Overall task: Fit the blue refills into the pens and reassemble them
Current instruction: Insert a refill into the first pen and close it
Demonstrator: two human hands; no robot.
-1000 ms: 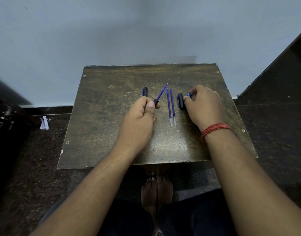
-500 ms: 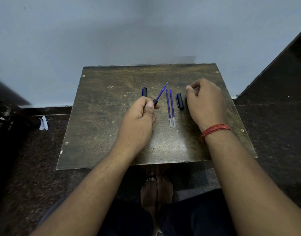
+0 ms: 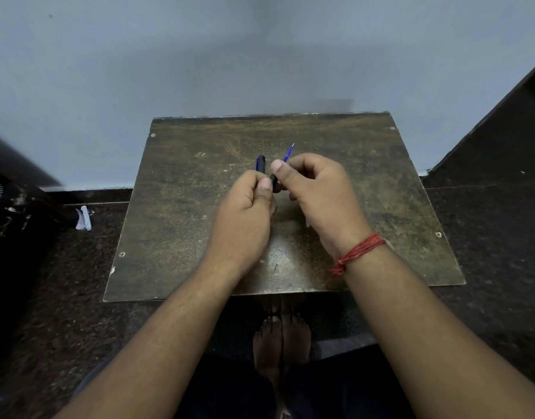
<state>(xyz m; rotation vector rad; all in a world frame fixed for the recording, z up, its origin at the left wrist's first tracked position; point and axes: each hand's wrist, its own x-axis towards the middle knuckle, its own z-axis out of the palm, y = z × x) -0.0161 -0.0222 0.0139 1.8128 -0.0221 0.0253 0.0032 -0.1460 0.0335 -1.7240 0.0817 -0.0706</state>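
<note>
left hand [image 3: 245, 213] grips black pen barrel [image 3: 273, 182] over counter [image 3: 181, 237]; right hand [image 3: 317, 189] pinches blue refill [image 3: 288, 153] sticking from barrel | pen cap [image 3: 260, 163] lies just behind

A: Pen state?

B: Dark pen barrel [image 3: 274, 183] is held up over the board, tilted; only a short black section is seen between the two thumbs. Blue refill [image 3: 288, 153] is seated in it, its tip sticking out up and to the right, pointed away from the camera.

A: Other parts?

B: A second black-and-blue pen piece [image 3: 260, 163] is seen just left of the refill, partly hidden. Whether it is lying flat cannot be told.
</note>
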